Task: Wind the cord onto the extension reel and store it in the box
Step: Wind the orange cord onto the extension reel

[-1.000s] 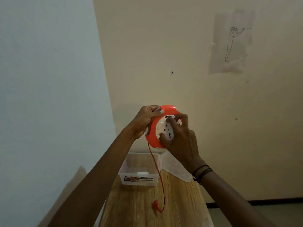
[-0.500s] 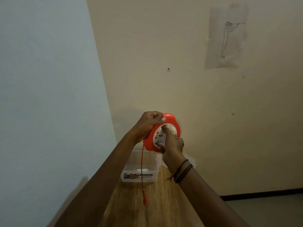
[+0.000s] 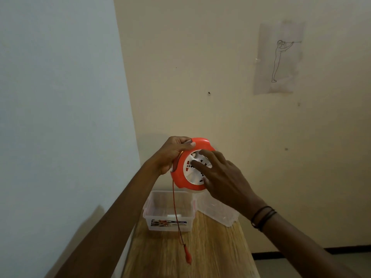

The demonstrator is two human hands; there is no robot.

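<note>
1. At the middle left of the frame, the left hand (image 3: 172,155) grasps the orange rim of the extension reel (image 3: 181,177) and holds it in the air above the worktop (image 3: 210,247).
2. Below the reel, the thin red cord (image 3: 175,207) hangs down in front of the clear box (image 3: 168,223), and its red plug (image 3: 188,256) dangles at the end; whether it touches the wood cannot be told.
3. At the centre, the right hand (image 3: 222,177) lies on the white socket face, its fingers (image 3: 197,164) spread and pressing, not closed around anything.
4. To the right of the box, a clear lid (image 3: 218,212) leans by the wall.
5. Risk: if the winding is fast, the swinging plug may catch on the box edge or whip against the worktop, and a loose left grip may let the reel slip.
</note>
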